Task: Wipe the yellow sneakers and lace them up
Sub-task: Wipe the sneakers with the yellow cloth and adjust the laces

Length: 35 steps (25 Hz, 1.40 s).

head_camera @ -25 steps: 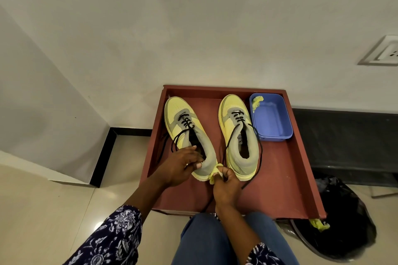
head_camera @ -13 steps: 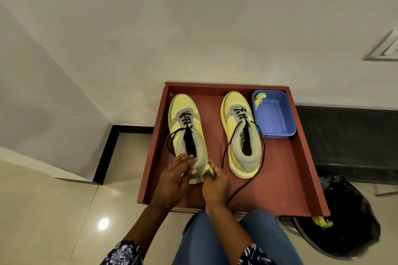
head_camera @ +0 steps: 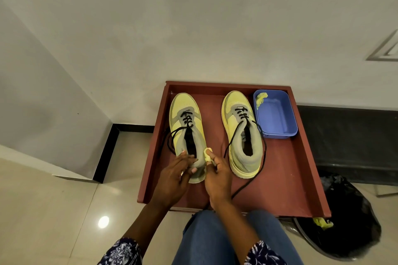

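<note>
Soft, even indoor light fills the scene, with a bright round glare spot on the glossy beige floor tiles [head_camera: 103, 221], perhaps a ceiling lamp reflected. Shadows are faint. Focus is sharp centrally; wide-angle distortion bends the plain white wall [head_camera: 193, 17] toward the edges.

Knit-cloth sneakers [head_camera: 187, 127], plastic tub [head_camera: 277, 129], glossy floor tiles [head_camera: 53, 211]
</note>
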### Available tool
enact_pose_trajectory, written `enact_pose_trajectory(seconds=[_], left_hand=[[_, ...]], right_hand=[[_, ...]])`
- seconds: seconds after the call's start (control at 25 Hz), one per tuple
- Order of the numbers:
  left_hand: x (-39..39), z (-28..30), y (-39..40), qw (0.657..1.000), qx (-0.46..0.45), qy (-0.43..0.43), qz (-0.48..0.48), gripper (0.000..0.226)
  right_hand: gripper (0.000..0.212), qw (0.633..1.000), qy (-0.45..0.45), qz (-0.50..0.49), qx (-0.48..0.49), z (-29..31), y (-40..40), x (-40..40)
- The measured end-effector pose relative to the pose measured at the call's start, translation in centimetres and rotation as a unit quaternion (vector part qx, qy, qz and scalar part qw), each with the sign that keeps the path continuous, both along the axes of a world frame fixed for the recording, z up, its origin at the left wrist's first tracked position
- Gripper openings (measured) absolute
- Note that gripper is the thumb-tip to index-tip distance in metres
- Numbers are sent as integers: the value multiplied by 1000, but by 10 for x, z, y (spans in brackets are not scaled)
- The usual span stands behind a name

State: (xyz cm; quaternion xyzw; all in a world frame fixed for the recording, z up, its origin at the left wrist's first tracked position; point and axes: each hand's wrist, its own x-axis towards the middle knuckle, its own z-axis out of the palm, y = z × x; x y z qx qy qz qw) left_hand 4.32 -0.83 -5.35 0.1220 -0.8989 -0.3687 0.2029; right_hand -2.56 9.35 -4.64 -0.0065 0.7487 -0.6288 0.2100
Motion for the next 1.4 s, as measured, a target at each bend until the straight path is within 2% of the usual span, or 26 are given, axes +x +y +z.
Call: enact_pose_trajectory(seconds=[0.16, 0.4, 0.6, 0.72, 0.84, 1.0, 1.04, 1.12, 1.24, 1.4], left_hand=[[0, 4, 7, 999, -8, -17, 28, 55], [-9, 11, 18, 997, -20, -27, 68, 28], [-8, 14, 17, 998, -6, -16, 64, 27], [-7, 12, 13, 998, 5, -20, 58, 37], [-8, 13, 10, 997, 31, -25, 63, 31], [-9, 17, 11, 997, 36, -27, 69, 31], [-9, 18, 11, 996, 37, -30, 71, 31], [-9, 19, 11, 996, 32, -39, 71, 31], [-9, 22, 13, 996, 26, -52, 75, 25], [-10, 25, 13, 995, 5, -66, 71, 22]], right_hand=[[36, 998, 26, -5, 63, -13, 7, 25], [30, 994, -23, 0, 111, -14, 6, 13], [35, 990, -130, 19, 57, -16, 0, -14], [42, 979, -205, 19, -7, -16, -9, -36], [42, 981, -191, 39, -8, -15, -7, -35], [25, 985, -57, 20, 162, -24, -9, 6], [21, 984, -48, -13, 169, -27, -13, 17], [15, 985, -60, -65, 145, -18, -20, 33], [7, 983, -134, -94, 83, 2, -21, 40], [17, 979, -154, -94, 96, 2, -16, 38]])
